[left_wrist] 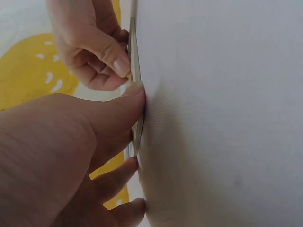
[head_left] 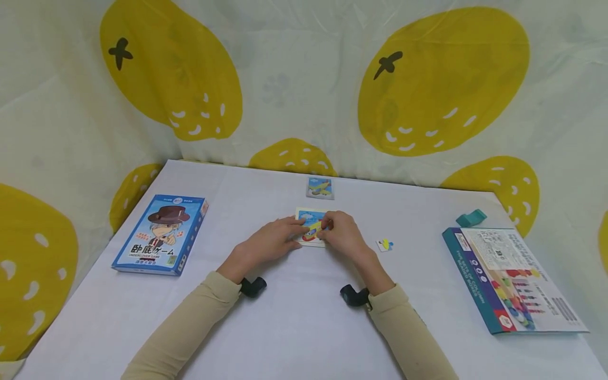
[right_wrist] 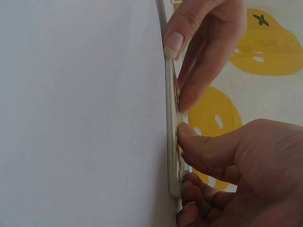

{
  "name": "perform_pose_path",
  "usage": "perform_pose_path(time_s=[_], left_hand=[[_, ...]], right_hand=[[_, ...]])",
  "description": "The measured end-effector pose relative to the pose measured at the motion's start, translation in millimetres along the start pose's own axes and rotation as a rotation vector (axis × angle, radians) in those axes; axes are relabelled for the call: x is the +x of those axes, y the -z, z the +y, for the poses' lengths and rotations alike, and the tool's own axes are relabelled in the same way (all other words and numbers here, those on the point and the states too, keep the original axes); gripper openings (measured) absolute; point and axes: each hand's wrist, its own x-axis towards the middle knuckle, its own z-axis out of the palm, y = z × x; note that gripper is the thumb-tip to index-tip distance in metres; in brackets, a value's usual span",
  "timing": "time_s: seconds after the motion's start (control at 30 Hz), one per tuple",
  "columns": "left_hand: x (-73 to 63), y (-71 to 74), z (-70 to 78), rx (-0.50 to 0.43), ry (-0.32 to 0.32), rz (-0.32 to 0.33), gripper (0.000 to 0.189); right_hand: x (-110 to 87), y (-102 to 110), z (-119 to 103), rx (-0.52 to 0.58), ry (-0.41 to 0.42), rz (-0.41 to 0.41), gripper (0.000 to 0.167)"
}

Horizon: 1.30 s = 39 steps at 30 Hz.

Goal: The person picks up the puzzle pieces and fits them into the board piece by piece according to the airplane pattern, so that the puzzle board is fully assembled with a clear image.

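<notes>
A small puzzle board (head_left: 300, 212) with a yellow and red plane picture on blue lies at the middle of the table. My left hand (head_left: 275, 240) rests against its left side, fingers stretched out over it. In the left wrist view the left thumb (left_wrist: 130, 101) presses the board's near edge. Across the board's right half, my right hand (head_left: 344, 232) has its thumb and fingertips together right at the picture, pinching a puzzle piece mostly hidden by the fingers. A loose puzzle piece (head_left: 385, 244), white with yellow and blue, lies right of that hand.
Behind the board lies a card (head_left: 320, 188) with a similar plane picture. A blue game box (head_left: 161, 232) is on the left. On the right stand a beaded-toy box (head_left: 513, 279) and a teal object (head_left: 471, 218). A fruit-patterned cloth (head_left: 304, 95) hangs behind the table.
</notes>
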Motion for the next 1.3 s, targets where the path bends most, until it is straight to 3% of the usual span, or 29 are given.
perform_pose_path(time_s=[0.33, 0.73, 1.0, 1.3], left_hand=[[-5.3, 2.1, 3.0, 0.024, -0.080, 0.014, 0.043], [-5.7, 0.6, 1.5, 0.010, -0.068, 0.016, 0.044], [-6.4, 1.8, 2.5, 0.001, -0.043, 0.003, 0.045], [-5.3, 0.7, 1.3, 0.016, -0.038, -0.001, 0.045]], right_hand=[[0.5, 8.4, 13.6, -0.025, 0.011, -0.006, 0.014], [-9.1, 28.3, 26.6, 0.086, -0.013, -0.008, 0.014], [-15.9, 52.6, 48.2, 0.061, -0.075, 0.016, 0.018], [-21.6, 78.6, 74.4, 0.032, -0.067, -0.019, 0.023]])
